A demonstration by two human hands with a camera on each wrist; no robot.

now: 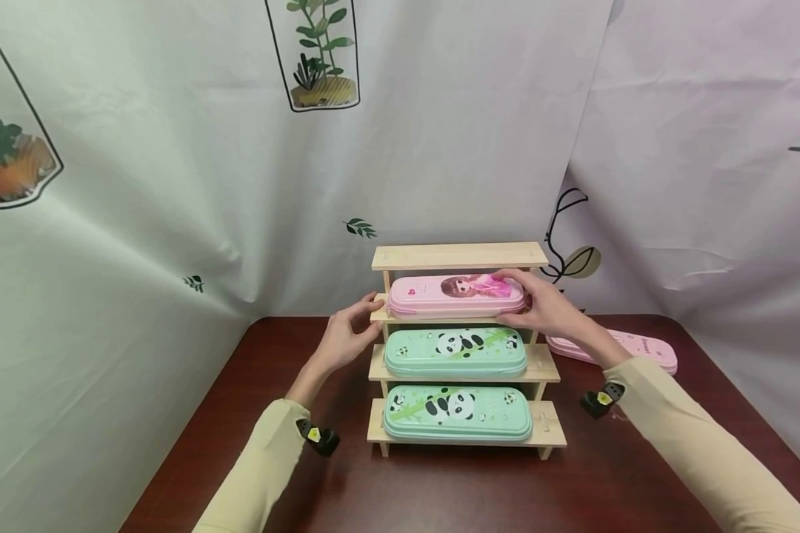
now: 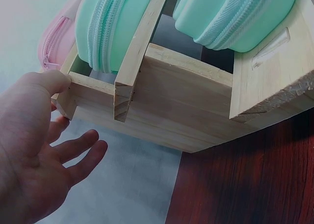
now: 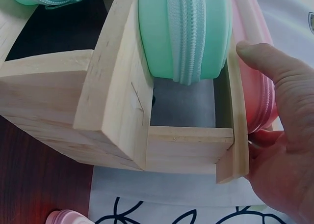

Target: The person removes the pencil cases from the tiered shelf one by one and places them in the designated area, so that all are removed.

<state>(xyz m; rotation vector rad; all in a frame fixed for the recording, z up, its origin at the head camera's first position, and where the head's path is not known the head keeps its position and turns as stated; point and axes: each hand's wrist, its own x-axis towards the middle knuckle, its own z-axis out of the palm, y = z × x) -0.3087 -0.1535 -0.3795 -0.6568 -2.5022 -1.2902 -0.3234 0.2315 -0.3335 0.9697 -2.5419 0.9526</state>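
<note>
My right hand grips the right end of a pink pencil case with a doll picture, lying on the second-highest step of a wooden rack. In the right wrist view, the thumb is at the case's near side and the fingers reach round its zipped end. At the left end of that same step, my left hand pinches the wood between thumb and index finger; its other fingers are loosely bent. Below lie two green panda pencil cases, an upper one and a lower one, each on its own step.
Another pink pencil case lies on the dark red table right of the rack, partly behind the right forearm. White printed cloth hangs behind and at both sides.
</note>
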